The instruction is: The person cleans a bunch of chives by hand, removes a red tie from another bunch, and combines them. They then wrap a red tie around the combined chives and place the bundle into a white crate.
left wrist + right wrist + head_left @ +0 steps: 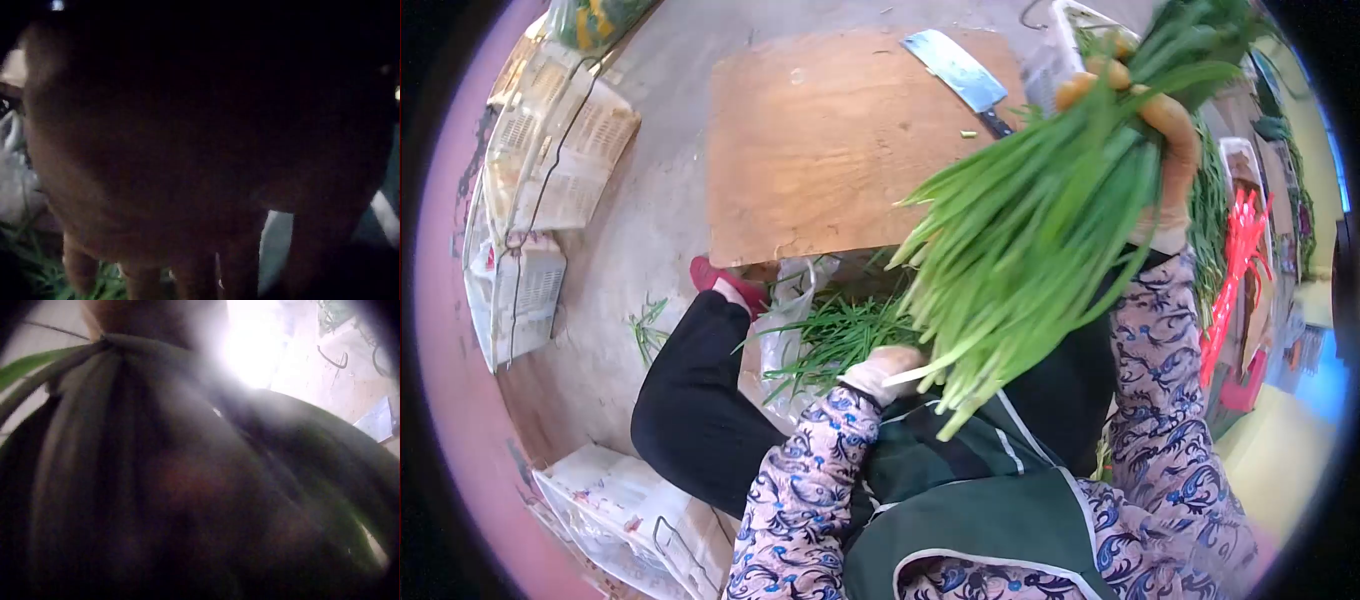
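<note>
Right hand [1172,135] clamped round the bunch [1040,215], holding it up beside the worktop [830,150], pale ends fanning down over the lap! Below it, the left hand [897,361], partly covered by those stalks, has its fingers loose and slightly apart, just beside more greens [845,335]. A cleaver [958,68] lies flat on the worktop, handle towards the bunch.

Left hand's [894,361] fingers hide behind the greens [1040,215] in the head view, and its wrist view is super dark (like, near black) with fingertips running off the bottom, so can't tell what they're touching. Greens' top gets chopped by the head view's edge. Right hand's [1173,138] palm is buried too.
</note>
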Available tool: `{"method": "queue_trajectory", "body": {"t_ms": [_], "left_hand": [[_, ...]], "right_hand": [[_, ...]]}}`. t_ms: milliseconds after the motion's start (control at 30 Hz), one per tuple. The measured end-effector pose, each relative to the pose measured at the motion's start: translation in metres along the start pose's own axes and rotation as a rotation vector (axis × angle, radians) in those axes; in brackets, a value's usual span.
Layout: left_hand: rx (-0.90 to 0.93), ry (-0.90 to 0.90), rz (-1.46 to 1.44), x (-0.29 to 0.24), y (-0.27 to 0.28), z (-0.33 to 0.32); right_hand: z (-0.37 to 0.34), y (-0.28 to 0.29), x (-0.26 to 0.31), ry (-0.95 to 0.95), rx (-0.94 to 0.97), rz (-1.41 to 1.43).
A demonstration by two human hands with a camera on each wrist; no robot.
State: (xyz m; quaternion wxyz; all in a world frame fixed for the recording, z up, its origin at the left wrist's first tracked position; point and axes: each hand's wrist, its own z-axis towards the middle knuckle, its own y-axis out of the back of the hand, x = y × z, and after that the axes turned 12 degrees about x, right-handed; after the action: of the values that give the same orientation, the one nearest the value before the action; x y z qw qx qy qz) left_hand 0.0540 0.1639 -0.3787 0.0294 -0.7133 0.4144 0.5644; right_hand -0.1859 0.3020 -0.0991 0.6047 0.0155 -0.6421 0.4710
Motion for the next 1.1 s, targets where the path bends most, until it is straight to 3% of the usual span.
{"method": "queue_trajectory", "body": {"t_ms": [33, 100, 133, 200, 233, 267, 300, 400, 433, 500, 533, 600, 667, 733, 767, 833, 900, 967, 1000, 1067, 1100], "left_hand": [[-0.003, 0.036, -0.003, 0.005, 0.002, -0.007], [-0.265, 0.108, -0.055, 0.017, 0.029, -0.009], [-0.417, 0.148, -0.069, 0.021, 0.054, -0.013], [-0.719, 0.183, 0.122, 0.002, 0.136, -0.034], [-0.647, 0.364, -0.532, -0.015, 0.172, -0.050], [-0.726, 0.089, -0.599, -0.043, 0.189, -0.062], [-0.676, -0.083, -0.652, -0.042, 0.213, -0.063], [-0.394, -0.446, -0.640, -0.071, 0.229, -0.055], [-0.296, -0.431, -0.716, -0.070, 0.226, -0.048], [-0.269, -0.258, -0.825, -0.034, 0.217, -0.048], [-0.246, -0.351, -0.857, -0.085, 0.217, -0.050], [-0.265, -0.505, -1.109, -0.063, 0.213, -0.046], [-0.325, -0.410, -1.266, -0.052, 0.221, -0.045], [-0.404, -0.245, -1.384, -0.028, 0.224, -0.044], [-0.369, -0.311, -1.478, -0.052, 0.210, -0.051], [-0.376, -0.204, -1.379, -0.012, 0.211, -0.055], [-0.458, -0.021, -1.331, 0.011, 0.213, -0.053], [-0.496, 0.027, -0.912, 0.010, 0.213, -0.048], [-0.484, 0.065, -0.703, -0.031, 0.193, -0.036], [-0.523, 0.080, -0.760, -0.043, 0.189, -0.032], [-0.538, 0.100, -0.703, -0.042, 0.189, -0.033]], "right_hand": [[0.004, 0.002, 0.000, -0.023, 0.070, 0.004], [0.002, -0.006, -0.010, -0.063, -0.083, -0.016], [0.006, -0.030, -0.006, -0.023, -0.102, -0.054], [-0.002, -0.031, -0.001, -0.222, -0.087, -0.064], [0.000, -0.034, -0.003, -0.182, 0.020, -0.011], [0.001, -0.038, -0.011, -0.113, 0.055, -0.033], [0.010, -0.041, -0.019, -0.136, 0.047, -0.038], [0.022, -0.041, -0.037, -0.243, 0.066, 0.052], [0.028, -0.044, -0.039, -0.293, 0.078, 0.081], [0.048, -0.041, -0.052, -0.369, 0.096, 0.095], [0.059, -0.041, -0.058, -0.352, 0.087, 0.059], [0.082, -0.029, -0.079, -0.468, 0.103, 0.156], [0.107, -0.009, -0.105, -0.533, 0.062, 0.087], [0.133, 0.017, -0.145, -0.474, -0.059, -0.021], [0.119, 0.013, -0.118, -0.463, -0.122, -0.127], [0.124, 0.012, -0.140, -0.514, -0.269, -0.301], [0.140, 0.033, -0.174, -0.533, -0.254, -0.312], [0.146, 0.047, -0.183, -0.589, -0.226, -0.351], [0.123, 0.070, -0.152, -0.679, -0.175, -0.735], [0.112, 0.047, -0.130, -0.709, -0.127, -1.356], [0.118, 0.092, -0.155, -0.600, -0.077, -1.398]]}}
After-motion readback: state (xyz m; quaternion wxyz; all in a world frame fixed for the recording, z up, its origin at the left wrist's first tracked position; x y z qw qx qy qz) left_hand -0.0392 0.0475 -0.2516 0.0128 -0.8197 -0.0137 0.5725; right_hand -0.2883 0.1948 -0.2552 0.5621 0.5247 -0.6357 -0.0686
